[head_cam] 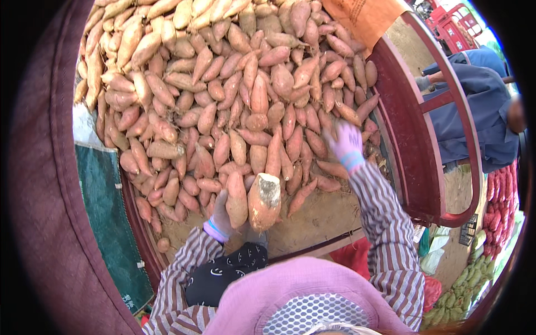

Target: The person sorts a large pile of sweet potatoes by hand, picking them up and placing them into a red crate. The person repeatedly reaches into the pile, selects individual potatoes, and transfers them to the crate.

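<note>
My left hand (pixel 220 217), in a pale glove with a blue and purple cuff, lies along the left side of a long reddish sweet potato (pixel 237 203); its fingers are partly hidden beneath. Just right of that one is a thick sweet potato (pixel 261 213) with a pale, dark-marked blunt end. My right hand (pixel 345 142), in a lilac glove and slightly blurred, reaches with spread fingers to the right side of the sweet potato pile (pixel 251 121). No sweet potato shows clearly in its grasp.
A dark red metal side wall (pixel 406 138) with a curved rail bounds the pile on the right. A green sheet (pixel 109 217) lies at left, an orange sack (pixel 364 16) at top right. Outside the rail is a person in blue (pixel 465 109), near filled red net sacks (pixel 498 209).
</note>
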